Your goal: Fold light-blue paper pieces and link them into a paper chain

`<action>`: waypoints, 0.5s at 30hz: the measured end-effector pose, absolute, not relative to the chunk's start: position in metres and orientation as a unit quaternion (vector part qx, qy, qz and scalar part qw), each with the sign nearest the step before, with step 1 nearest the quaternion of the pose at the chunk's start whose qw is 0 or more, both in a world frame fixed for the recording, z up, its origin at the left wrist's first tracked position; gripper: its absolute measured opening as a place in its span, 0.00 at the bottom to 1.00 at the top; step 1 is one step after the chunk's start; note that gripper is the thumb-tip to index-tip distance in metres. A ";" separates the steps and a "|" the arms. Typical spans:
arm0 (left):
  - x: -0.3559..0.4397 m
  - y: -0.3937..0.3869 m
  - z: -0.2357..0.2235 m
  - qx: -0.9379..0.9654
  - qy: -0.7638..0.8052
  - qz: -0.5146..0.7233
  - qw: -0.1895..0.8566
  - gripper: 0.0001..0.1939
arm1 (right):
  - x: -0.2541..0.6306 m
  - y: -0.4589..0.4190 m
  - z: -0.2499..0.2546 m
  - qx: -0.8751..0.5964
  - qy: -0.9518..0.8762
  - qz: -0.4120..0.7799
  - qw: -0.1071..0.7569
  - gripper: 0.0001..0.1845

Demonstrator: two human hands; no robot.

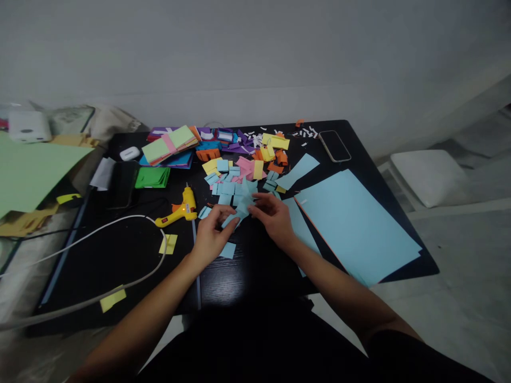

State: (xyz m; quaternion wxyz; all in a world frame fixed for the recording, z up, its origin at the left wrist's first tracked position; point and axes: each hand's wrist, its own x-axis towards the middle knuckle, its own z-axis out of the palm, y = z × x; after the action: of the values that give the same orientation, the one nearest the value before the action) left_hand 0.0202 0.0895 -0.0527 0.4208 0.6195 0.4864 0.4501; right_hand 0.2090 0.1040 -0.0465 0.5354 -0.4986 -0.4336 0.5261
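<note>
Both of my hands meet over the middle of a black table [120,255]. My left hand [211,234] and my right hand [272,217] pinch the same small light blue paper piece [235,217] between their fingertips. Just beyond them lies a heap of folded light blue paper pieces [231,187], mixed with pink and yellow ones. One loose blue square [228,250] lies under my left wrist. A stack of large light blue sheets [355,226] lies right of my right forearm.
A yellow glue gun [180,210] lies left of my hands, its white cable [120,221] looping across the table's left half. Stacks of coloured paper [171,143], green folded paper [152,177], a phone [334,145] and an earbud case [130,153] sit at the back. Yellow scraps [113,299] lie near the front.
</note>
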 end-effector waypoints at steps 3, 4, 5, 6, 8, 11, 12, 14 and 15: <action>0.019 0.089 -0.054 0.616 0.472 0.461 0.430 0.14 | 0.211 0.105 -0.047 -0.513 -0.451 0.519 0.515 0.16; 0.019 0.089 -0.053 0.616 0.467 0.461 0.436 0.16 | 0.211 0.105 -0.047 -0.513 -0.452 0.517 0.515 0.15; 0.019 0.089 -0.052 0.618 0.465 0.459 0.437 0.17 | 0.211 0.105 -0.047 -0.510 -0.451 0.519 0.518 0.14; 0.019 0.089 -0.051 0.620 0.465 0.458 0.436 0.17 | 0.211 0.105 -0.046 -0.504 -0.449 0.523 0.520 0.14; 0.019 0.089 -0.048 0.625 0.471 0.454 0.426 0.16 | 0.210 0.104 -0.045 -0.491 -0.444 0.540 0.520 0.15; 0.019 0.089 -0.046 0.626 0.477 0.452 0.420 0.14 | 0.209 0.103 -0.044 -0.479 -0.442 0.558 0.513 0.17; 0.020 0.089 -0.046 0.625 0.476 0.455 0.420 0.14 | 0.209 0.103 -0.044 -0.475 -0.444 0.559 0.515 0.18; 0.019 0.090 -0.046 0.622 0.474 0.460 0.421 0.14 | 0.208 0.102 -0.045 -0.464 -0.451 0.555 0.523 0.19; 0.019 0.090 -0.047 0.621 0.474 0.462 0.420 0.14 | 0.208 0.102 -0.046 -0.460 -0.456 0.551 0.526 0.19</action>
State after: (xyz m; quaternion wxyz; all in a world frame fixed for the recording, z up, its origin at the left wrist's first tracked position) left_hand 0.0193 0.0902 -0.0467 0.4196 0.6211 0.4736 0.4625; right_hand 0.2083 0.1019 -0.0455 0.5256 -0.4602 -0.4563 0.5511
